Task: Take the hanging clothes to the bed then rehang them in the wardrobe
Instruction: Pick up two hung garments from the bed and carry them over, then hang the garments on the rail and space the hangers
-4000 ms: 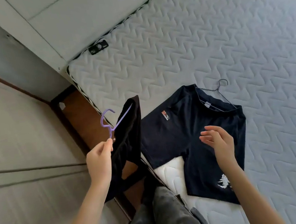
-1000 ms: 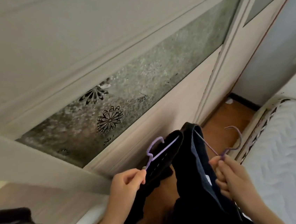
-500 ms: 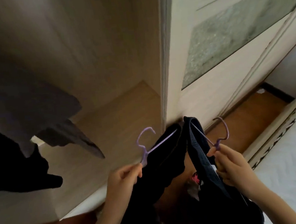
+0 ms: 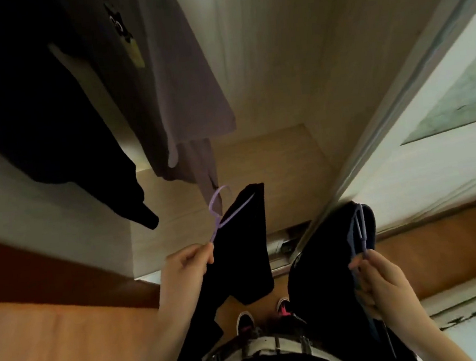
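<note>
1. Left hand pinching neck of purple hanger, fingertips pressed together just below the hook. Black garment draped over it, hanging free.
2. Right hand closed on neck of second hanger, also purple; navy shirt on it, bunched against the wrist and dropping past the waist.
3. Both loads held in air in front of the open wardrobe, above the floor and short of the wardrobe's front edge. Nothing carrying them but the hands.
4. Handling, judged: light, limp cloth on thin stiff hangers. No fragility. Cloth likely to slide along the hanger arm if tilted; black one already bunched toward one end.
5. Best hold: hanger neck, as now. Gripping cloth gives no control of the hook.
6. Left hanger: long axis running diagonally up and right, hook at the upper left, opening roughly toward the wardrobe interior. Garment's long axis near vertical.
7. Right hanger: seen almost edge-on, long axis pointing away toward the wardrobe; hook direction not readable, blurred.
8. Grey shirt and dark garment already hanging inside, upper left. Rail not visible.
9. Sliding door edge close to the right load; possible snag on the lift.
</note>
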Available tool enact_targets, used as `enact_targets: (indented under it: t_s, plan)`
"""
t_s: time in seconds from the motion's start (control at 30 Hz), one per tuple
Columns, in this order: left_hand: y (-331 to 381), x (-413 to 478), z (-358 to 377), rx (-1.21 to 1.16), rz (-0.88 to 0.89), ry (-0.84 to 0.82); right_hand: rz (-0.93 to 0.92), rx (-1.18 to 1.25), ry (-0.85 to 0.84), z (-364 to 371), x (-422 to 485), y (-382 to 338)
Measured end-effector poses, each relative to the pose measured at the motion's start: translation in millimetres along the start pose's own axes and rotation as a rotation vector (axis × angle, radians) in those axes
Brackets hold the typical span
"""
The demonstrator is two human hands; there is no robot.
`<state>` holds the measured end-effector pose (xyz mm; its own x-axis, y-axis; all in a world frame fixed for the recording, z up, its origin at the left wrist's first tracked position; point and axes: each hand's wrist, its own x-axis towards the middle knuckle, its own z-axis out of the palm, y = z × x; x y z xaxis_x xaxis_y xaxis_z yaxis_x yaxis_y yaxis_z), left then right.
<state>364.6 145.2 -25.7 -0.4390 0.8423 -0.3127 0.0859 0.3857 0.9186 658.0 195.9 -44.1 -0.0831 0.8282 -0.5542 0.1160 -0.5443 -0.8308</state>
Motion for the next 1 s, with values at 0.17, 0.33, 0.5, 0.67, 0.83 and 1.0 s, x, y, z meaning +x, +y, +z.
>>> enact_targets:
  t_s: [0.17,0.33,0.5,0.67,0.83,1.0]
  plan:
    - [-0.1,-0.7,5.4,-0.016,-0.003,0.042,0.049,-0.007,-0.036,-11.2,3.4,20.8]
    - [-0.6,8.4,12.5,0.026,-0.014,0.033,0.125,-0.014,-0.173,-14.6,13.6,24.6]
    - [10.2,22.1,19.5,-0.064,-0.088,0.064,0.054,-0.025,-0.225,-4.4,33.1,-0.4]
    - [44.0,40.7,29.0,-0.168,-0.098,0.046,-0.096,-0.004,-0.215,6.0,58.1,-60.2]
    - [91.0,65.8,39.5,-0.122,0.052,0.079,-0.245,0.084,-0.150,23.6,67.8,-135.4]
    - [163.2,77.4,56.9,-0.182,0.242,0.100,-0.381,0.213,-0.114,37.9,62.3,-219.0]
